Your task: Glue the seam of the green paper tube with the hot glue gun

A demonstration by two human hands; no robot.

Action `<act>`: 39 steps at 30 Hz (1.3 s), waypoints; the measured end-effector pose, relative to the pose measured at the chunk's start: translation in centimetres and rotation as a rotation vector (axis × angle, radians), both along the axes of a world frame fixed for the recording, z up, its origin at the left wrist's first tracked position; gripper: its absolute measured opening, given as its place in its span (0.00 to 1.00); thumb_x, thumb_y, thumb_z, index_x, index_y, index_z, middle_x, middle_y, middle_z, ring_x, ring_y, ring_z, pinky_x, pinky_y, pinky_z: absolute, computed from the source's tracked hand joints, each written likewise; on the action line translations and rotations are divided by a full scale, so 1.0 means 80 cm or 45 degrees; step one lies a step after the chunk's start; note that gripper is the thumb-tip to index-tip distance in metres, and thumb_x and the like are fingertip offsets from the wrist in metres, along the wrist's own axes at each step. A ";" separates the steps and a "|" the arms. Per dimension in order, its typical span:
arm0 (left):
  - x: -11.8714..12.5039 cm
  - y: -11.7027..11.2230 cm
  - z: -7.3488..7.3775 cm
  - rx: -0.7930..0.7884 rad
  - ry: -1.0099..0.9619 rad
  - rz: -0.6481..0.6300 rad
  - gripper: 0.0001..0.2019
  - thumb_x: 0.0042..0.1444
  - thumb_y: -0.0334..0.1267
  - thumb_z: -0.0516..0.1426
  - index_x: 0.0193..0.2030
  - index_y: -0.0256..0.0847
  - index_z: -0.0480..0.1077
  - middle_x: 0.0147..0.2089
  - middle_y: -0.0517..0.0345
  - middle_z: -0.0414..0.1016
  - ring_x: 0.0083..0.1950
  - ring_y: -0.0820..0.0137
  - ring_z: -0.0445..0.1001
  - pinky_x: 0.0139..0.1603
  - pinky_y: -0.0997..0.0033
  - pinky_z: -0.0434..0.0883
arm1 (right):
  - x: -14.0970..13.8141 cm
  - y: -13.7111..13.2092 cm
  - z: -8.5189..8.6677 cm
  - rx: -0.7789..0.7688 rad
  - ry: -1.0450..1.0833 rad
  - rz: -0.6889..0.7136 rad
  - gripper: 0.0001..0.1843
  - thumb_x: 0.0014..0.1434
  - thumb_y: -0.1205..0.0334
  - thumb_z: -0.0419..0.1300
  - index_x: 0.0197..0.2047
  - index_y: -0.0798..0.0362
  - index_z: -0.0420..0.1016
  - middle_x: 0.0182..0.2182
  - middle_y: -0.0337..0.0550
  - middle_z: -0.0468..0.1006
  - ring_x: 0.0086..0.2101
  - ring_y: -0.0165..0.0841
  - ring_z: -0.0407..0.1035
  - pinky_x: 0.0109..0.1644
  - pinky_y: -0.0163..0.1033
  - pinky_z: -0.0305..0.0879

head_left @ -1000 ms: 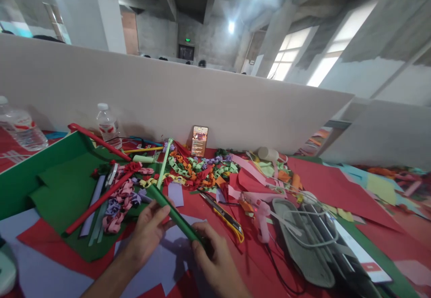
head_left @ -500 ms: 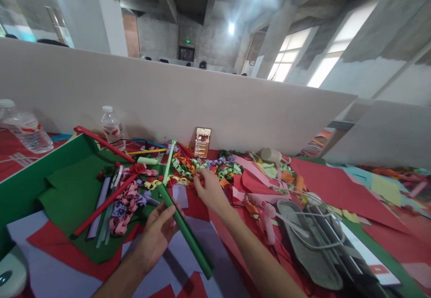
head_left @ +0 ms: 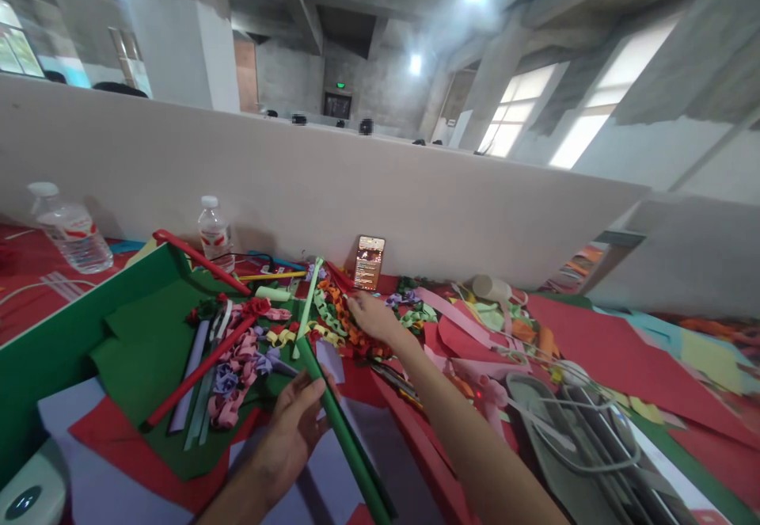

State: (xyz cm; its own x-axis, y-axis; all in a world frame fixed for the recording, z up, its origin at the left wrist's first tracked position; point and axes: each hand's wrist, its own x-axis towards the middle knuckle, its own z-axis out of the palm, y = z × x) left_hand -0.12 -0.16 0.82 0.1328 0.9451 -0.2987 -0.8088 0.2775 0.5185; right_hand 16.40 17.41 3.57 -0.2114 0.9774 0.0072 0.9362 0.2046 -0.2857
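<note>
The left hand [head_left: 297,422] grips a rolled green paper tube [head_left: 341,430], which lies slanted across the purple sheet [head_left: 332,469] on the desk [head_left: 594,335], just in front of the phone [head_left: 369,262] propped against the partition. The right hand [head_left: 369,315] is stretched out, fingers loosely open on the colourful paper chain [head_left: 338,315] below the phone; whether it pinches a link cannot be told. Doing this well probably means keeping the tube pinned so it stays rolled, and lifting the chain gently by one link to avoid tearing it.
</note>
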 end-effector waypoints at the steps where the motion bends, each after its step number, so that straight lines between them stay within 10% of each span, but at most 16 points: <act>1: 0.000 0.000 0.000 -0.009 0.000 0.003 0.15 0.45 0.34 0.72 0.38 0.41 0.76 0.36 0.61 0.80 0.36 0.73 0.79 0.36 0.76 0.76 | 0.008 0.007 0.003 0.012 -0.041 -0.054 0.21 0.72 0.48 0.49 0.58 0.53 0.70 0.53 0.51 0.76 0.51 0.41 0.72 0.54 0.50 0.67; 11: 0.001 0.000 0.002 -0.053 -0.004 0.030 0.14 0.46 0.32 0.71 0.38 0.42 0.75 0.37 0.61 0.81 0.37 0.72 0.80 0.36 0.76 0.76 | 0.057 0.039 0.003 -0.028 -0.323 -0.163 0.17 0.68 0.56 0.60 0.56 0.54 0.72 0.54 0.49 0.74 0.50 0.41 0.72 0.54 0.53 0.71; 26: 0.002 0.003 -0.005 -0.006 0.007 -0.004 0.15 0.44 0.35 0.73 0.38 0.42 0.76 0.38 0.62 0.81 0.37 0.73 0.79 0.36 0.76 0.75 | 0.047 0.020 0.013 0.164 -0.082 -0.278 0.15 0.68 0.60 0.55 0.54 0.55 0.73 0.55 0.55 0.72 0.58 0.50 0.62 0.64 0.63 0.49; 34: 0.002 0.004 -0.002 0.078 0.096 0.047 0.15 0.46 0.35 0.72 0.40 0.40 0.77 0.38 0.59 0.80 0.36 0.72 0.78 0.35 0.76 0.75 | 0.000 -0.107 0.038 0.364 0.482 -0.132 0.18 0.71 0.60 0.43 0.55 0.52 0.70 0.52 0.49 0.76 0.50 0.37 0.70 0.54 0.41 0.65; 39: 0.005 0.000 0.005 0.218 0.196 -0.023 0.11 0.49 0.36 0.71 0.39 0.40 0.78 0.38 0.57 0.80 0.38 0.70 0.77 0.36 0.75 0.74 | 0.007 -0.230 -0.005 -0.106 1.302 0.103 0.15 0.69 0.50 0.54 0.52 0.49 0.72 0.42 0.44 0.78 0.40 0.36 0.74 0.43 0.39 0.69</act>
